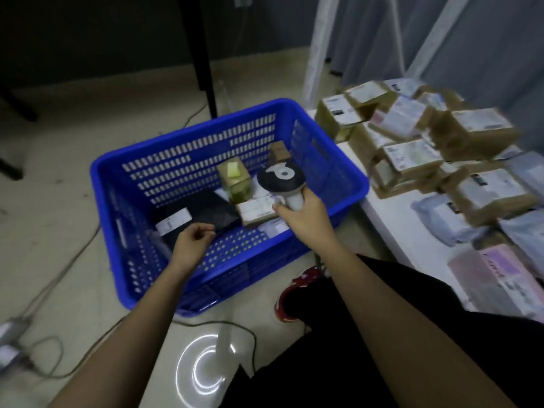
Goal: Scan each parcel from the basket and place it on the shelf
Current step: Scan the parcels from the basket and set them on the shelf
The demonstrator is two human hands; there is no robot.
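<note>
1. Reaching into the blue basket [123, 184]: left hand [191, 241] is empty, fingers loosely curled, just above the black parcel [206, 212], likely next pick.
2. Right hand [304, 214] grips the scanner [279, 179], head aimed down at the brown boxes [235, 179] in the basket.
3. Shelf [391, 228] at right already holds many parcels.

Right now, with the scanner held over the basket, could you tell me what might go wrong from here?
1. The black flat parcel lies partly under the small boxes; if the empty left hand pulls it out, the upright box may topple.
2. Cables trail across the floor beside the blue basket, a possible trip hazard.
3. The parcels stacked on the white shelf look loosely piled; another could make them slide.
</note>
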